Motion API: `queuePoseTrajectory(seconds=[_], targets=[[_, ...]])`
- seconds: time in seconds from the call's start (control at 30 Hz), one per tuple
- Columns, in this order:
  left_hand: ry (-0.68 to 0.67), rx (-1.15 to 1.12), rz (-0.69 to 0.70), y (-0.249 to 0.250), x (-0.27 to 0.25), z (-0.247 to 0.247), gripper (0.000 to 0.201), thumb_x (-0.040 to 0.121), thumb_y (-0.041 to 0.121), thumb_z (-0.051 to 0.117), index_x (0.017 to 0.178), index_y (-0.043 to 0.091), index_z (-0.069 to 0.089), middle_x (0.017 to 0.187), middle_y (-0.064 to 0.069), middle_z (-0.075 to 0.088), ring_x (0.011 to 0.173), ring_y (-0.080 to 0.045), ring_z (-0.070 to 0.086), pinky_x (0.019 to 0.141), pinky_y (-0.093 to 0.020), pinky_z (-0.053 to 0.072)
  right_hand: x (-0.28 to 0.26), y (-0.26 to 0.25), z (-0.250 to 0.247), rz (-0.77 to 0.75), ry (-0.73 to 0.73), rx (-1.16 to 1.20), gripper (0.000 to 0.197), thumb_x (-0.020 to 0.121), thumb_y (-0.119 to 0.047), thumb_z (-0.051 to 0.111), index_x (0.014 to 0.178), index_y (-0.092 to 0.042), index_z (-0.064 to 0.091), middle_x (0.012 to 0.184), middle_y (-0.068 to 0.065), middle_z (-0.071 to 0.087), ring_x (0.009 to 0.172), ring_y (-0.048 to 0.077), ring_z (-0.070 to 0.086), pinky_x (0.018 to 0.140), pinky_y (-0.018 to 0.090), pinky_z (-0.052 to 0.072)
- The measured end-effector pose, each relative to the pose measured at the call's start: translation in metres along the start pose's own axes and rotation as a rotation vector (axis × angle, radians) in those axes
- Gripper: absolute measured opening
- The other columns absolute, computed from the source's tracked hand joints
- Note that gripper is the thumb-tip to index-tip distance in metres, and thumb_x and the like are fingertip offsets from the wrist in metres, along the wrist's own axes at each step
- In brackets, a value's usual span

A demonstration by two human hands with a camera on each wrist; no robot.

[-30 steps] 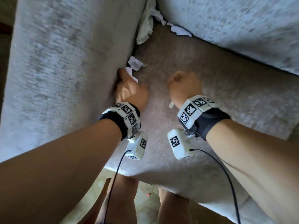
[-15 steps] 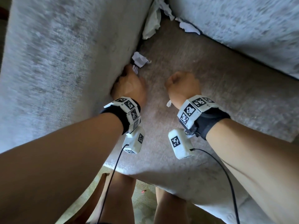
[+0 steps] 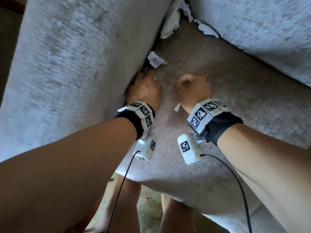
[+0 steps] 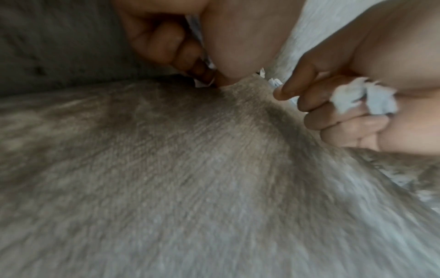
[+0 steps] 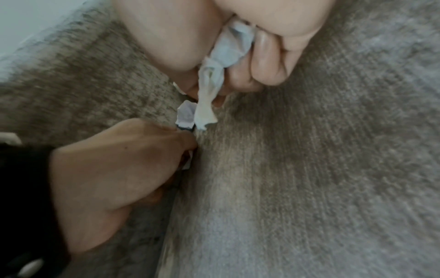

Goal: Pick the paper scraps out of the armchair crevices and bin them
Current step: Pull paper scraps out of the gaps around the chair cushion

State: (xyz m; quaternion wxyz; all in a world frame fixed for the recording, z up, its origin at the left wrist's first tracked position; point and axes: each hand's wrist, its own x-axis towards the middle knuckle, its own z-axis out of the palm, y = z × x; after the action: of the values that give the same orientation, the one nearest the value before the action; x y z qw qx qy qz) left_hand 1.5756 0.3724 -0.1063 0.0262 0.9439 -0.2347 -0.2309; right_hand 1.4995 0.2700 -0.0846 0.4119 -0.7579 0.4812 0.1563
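My left hand (image 3: 143,89) is wedged in the crevice between the grey armrest (image 3: 80,73) and the seat cushion (image 3: 218,101). Its curled fingers (image 4: 188,56) pinch a small white paper scrap (image 4: 202,83). My right hand (image 3: 192,88) is a fist just above the seat, gripping a crumpled wad of scraps (image 5: 226,62) whose tail hangs out below (image 3: 177,107). Another crumpled scrap (image 3: 155,60) sits in the crevice just beyond the left hand. A large torn piece (image 3: 170,22) and smaller scraps (image 3: 207,30) lie in the back corner.
The armchair's backrest (image 3: 260,31) rises at the upper right. My bare legs (image 3: 127,199) stand on a pale floor in front of the seat edge. Cables hang from both wrist cameras. No bin shows in any view.
The scrap that stuck out by my left thumb has been drawn into the left hand; only a sliver shows. The right fist has hardly moved.
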Motion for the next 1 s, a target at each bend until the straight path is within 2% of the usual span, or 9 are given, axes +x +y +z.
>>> queuePoseTrajectory(seconds=[0.1, 0.17, 0.37, 0.47, 0.6, 0.7, 0.8, 0.9, 1.0], targets=[[-0.082, 0.044, 0.049, 0.003, -0.017, -0.006, 0.031, 0.098, 0.032, 0.042, 0.112, 0.012, 0.062, 0.124, -0.011, 0.048, 0.082, -0.035, 0.064, 0.062, -0.035, 0.044, -0.002, -0.003, 0.000, 0.011, 0.015, 0.025, 0.009, 0.088, -0.024, 0.054, 0.085, -0.025, 0.062, 0.064, -0.008, 0.062, 0.050, -0.003, 0.058, 0.041, 0.012, 0.036], [-0.141, -0.009, 0.087, 0.001, -0.023, -0.011, 0.032, 0.099, 0.033, 0.042, 0.113, 0.010, 0.061, 0.131, -0.011, 0.047, 0.091, -0.037, 0.063, 0.073, -0.038, 0.048, -0.002, -0.007, -0.001, -0.014, 0.024, 0.004, 0.010, 0.085, -0.023, 0.056, 0.091, -0.023, 0.064, 0.071, -0.005, 0.064, 0.067, 0.011, 0.064, 0.055, 0.020, 0.041], [-0.097, -0.170, 0.101, -0.011, -0.029, -0.031, 0.035, 0.094, 0.033, 0.047, 0.123, 0.013, 0.053, 0.098, -0.015, 0.067, 0.089, -0.038, 0.062, 0.068, -0.036, 0.040, 0.004, -0.031, -0.003, -0.115, 0.051, -0.126, 0.035, 0.087, -0.031, 0.061, 0.119, -0.018, 0.057, 0.110, 0.005, 0.067, 0.103, 0.028, 0.061, 0.083, 0.033, 0.044], [-0.057, -0.297, 0.098, -0.016, -0.035, -0.038, 0.032, 0.091, 0.031, 0.049, 0.120, 0.016, 0.050, 0.092, -0.014, 0.069, 0.083, -0.038, 0.063, 0.063, -0.033, 0.031, 0.013, -0.043, 0.007, -0.166, 0.124, -0.169, 0.044, 0.085, -0.038, 0.063, 0.124, -0.021, 0.052, 0.113, 0.005, 0.066, 0.106, 0.033, 0.059, 0.082, 0.037, 0.045], [-0.054, -0.366, 0.100, -0.026, -0.039, -0.035, 0.026, 0.094, 0.036, 0.045, 0.113, 0.020, 0.054, 0.085, -0.015, 0.068, 0.077, -0.039, 0.061, 0.059, -0.034, 0.034, 0.024, -0.056, 0.020, -0.172, 0.103, -0.162, 0.050, 0.084, -0.044, 0.062, 0.127, -0.021, 0.050, 0.117, 0.006, 0.064, 0.107, 0.033, 0.059, 0.079, 0.033, 0.045], [-0.048, -0.396, 0.120, -0.034, -0.041, -0.030, 0.025, 0.095, 0.040, 0.042, 0.093, 0.019, 0.056, 0.075, -0.016, 0.066, 0.070, -0.040, 0.059, 0.057, -0.031, 0.030, 0.032, -0.060, 0.028, -0.203, 0.056, -0.166, 0.052, 0.082, -0.047, 0.063, 0.129, -0.029, 0.050, 0.115, 0.002, 0.067, 0.104, 0.032, 0.062, 0.079, 0.033, 0.047], [-0.061, -0.467, 0.117, -0.035, -0.040, -0.027, 0.024, 0.097, 0.038, 0.044, 0.078, 0.023, 0.045, 0.074, -0.015, 0.064, 0.070, -0.039, 0.057, 0.057, -0.031, 0.028, 0.040, -0.061, 0.034, -0.253, -0.001, -0.237, 0.043, 0.083, -0.047, 0.060, 0.122, -0.030, 0.056, 0.112, 0.001, 0.068, 0.102, 0.033, 0.063, 0.079, 0.032, 0.048], [0.009, -0.469, 0.153, -0.036, -0.038, -0.026, 0.023, 0.098, 0.033, 0.047, 0.085, 0.017, 0.057, 0.079, -0.016, 0.066, 0.074, -0.039, 0.059, 0.060, -0.029, 0.024, 0.047, -0.062, 0.041, -0.201, -0.013, -0.218, 0.037, 0.080, -0.051, 0.055, 0.103, -0.024, 0.066, 0.101, 0.003, 0.071, 0.093, 0.030, 0.066, 0.074, 0.032, 0.051], [0.036, -0.472, 0.166, -0.038, -0.038, -0.023, 0.023, 0.098, 0.031, 0.047, 0.090, 0.014, 0.060, 0.087, -0.017, 0.067, 0.082, -0.039, 0.058, 0.063, -0.027, 0.020, 0.050, -0.062, 0.045, -0.136, -0.012, -0.181, 0.042, 0.078, -0.052, 0.054, 0.107, -0.024, 0.068, 0.103, 0.005, 0.071, 0.096, 0.031, 0.065, 0.073, 0.028, 0.049]])
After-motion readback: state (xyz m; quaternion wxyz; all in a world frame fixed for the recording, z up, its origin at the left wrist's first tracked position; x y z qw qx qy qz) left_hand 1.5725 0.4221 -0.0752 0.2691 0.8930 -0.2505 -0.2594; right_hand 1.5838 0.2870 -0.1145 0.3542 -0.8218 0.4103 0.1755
